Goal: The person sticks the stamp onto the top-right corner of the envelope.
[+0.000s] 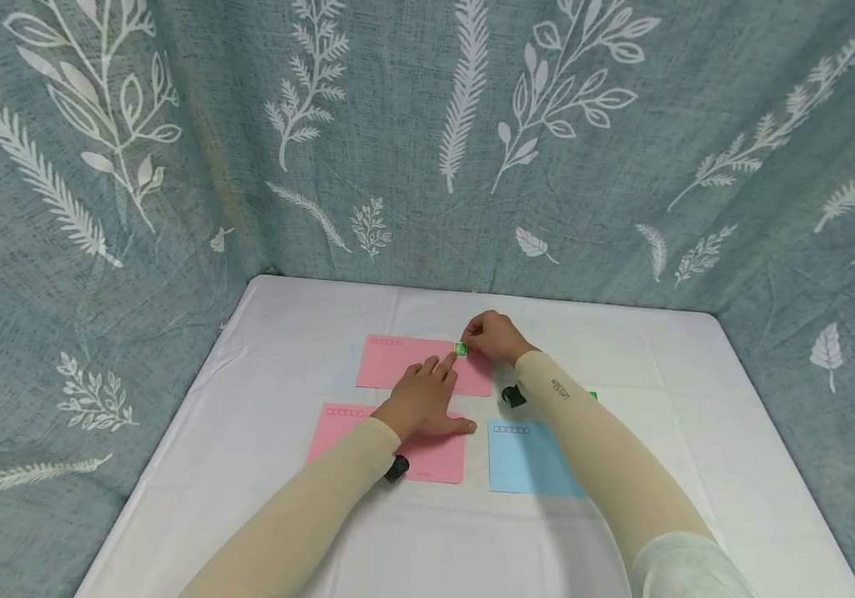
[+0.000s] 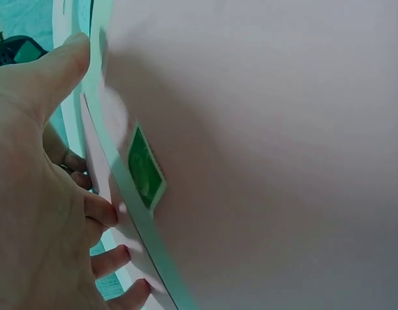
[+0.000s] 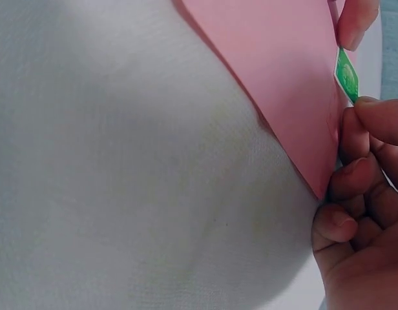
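A small green stamp (image 1: pixel 461 350) with a white border is at the upper right of the far pink envelope (image 1: pixel 405 364). My right hand (image 1: pixel 498 336) pinches the stamp's edge between thumb and index finger, its other fingers curled by the envelope's corner. Spread flat, my left hand (image 1: pixel 426 399) reaches across from the near pink envelope (image 1: pixel 435 461), its index fingertip right at the stamp's other edge. In the left wrist view, another green stamp (image 2: pixel 145 169) lies on the near envelope below the palm; the hand hides it from the head view.
A light blue envelope (image 1: pixel 525 457) lies at the front right, partly under my right forearm. A bit of green (image 1: pixel 593 394) peeks out beyond that sleeve. The white-covered table (image 1: pixel 308 332) ends at a patterned green curtain (image 1: pixel 412 166).
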Tool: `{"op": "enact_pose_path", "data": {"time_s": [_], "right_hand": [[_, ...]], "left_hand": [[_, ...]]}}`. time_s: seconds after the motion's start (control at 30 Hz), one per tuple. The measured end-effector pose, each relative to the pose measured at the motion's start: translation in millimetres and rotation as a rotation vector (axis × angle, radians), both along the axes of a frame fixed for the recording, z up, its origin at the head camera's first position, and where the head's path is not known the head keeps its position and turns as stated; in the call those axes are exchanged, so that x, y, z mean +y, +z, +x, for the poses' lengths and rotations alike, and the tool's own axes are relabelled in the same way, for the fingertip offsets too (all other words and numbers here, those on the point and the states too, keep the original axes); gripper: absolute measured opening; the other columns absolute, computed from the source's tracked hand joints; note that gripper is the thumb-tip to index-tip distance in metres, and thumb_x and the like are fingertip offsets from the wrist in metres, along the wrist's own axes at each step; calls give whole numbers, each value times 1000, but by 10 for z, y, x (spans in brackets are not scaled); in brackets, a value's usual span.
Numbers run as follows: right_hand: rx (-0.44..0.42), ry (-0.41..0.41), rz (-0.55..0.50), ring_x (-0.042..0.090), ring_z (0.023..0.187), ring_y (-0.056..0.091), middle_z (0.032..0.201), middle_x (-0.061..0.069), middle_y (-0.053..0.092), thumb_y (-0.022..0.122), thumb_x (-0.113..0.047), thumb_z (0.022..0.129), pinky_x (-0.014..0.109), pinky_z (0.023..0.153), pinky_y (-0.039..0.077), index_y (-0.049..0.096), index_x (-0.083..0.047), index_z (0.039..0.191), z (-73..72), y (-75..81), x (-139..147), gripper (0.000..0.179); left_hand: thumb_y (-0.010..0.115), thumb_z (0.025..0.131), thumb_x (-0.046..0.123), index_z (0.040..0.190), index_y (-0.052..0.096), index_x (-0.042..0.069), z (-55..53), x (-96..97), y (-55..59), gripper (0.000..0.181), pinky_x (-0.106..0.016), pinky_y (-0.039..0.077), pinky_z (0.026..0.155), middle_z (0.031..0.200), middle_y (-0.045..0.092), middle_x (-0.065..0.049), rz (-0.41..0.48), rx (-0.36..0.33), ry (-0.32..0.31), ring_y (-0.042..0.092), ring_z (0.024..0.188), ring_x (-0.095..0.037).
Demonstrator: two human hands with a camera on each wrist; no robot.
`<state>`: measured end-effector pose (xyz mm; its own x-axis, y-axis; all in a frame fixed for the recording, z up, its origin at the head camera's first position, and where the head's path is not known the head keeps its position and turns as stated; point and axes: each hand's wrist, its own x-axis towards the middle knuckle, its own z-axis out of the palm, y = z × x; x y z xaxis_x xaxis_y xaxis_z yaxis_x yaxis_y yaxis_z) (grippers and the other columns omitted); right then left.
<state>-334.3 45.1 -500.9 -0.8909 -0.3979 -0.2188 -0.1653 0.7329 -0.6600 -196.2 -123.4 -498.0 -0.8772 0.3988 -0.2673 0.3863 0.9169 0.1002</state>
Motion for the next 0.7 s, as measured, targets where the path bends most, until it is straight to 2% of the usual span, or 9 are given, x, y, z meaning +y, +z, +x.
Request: {"op": "enact_pose_path", "data": {"time_s": [0.3, 0.43, 0.53, 0.7], "right_hand": [[-6, 0, -8, 19, 87, 59, 96, 6, 73, 70, -11, 104, 33, 83, 50, 79, -5, 101, 8, -17, 5, 12], [-15, 9, -46, 20, 84, 59, 93, 6, 70, 71, -13, 105, 34, 79, 50, 75, -7, 100, 18, -20, 19, 8], [-17, 18, -56, 20, 79, 57, 89, 6, 68, 71, -18, 106, 35, 75, 48, 72, -9, 97, 25, -21, 39, 13], [24, 76, 8, 17, 73, 54, 83, 3, 69, 73, -26, 106, 34, 72, 46, 74, -9, 91, 6, -38, 42, 22]], "left_hand": [[58, 95, 82, 166, 42, 6, 0, -14, 5, 106, -53, 30, 126, 180, 21, -8, -11, 11, -18, 26, 162, -33], [58, 94, 82, 167, 41, 6, -6, -14, 3, 107, -53, 30, 126, 180, 21, -7, -18, 9, -13, 25, 162, -33], [57, 94, 83, 168, 40, 5, -9, -8, 6, 108, -53, 30, 126, 180, 21, -8, -17, 0, -14, 25, 162, -32], [56, 95, 84, 168, 40, 6, -19, -11, 17, 108, -53, 31, 125, 180, 19, -8, -15, -9, -18, 24, 162, -32]]}}
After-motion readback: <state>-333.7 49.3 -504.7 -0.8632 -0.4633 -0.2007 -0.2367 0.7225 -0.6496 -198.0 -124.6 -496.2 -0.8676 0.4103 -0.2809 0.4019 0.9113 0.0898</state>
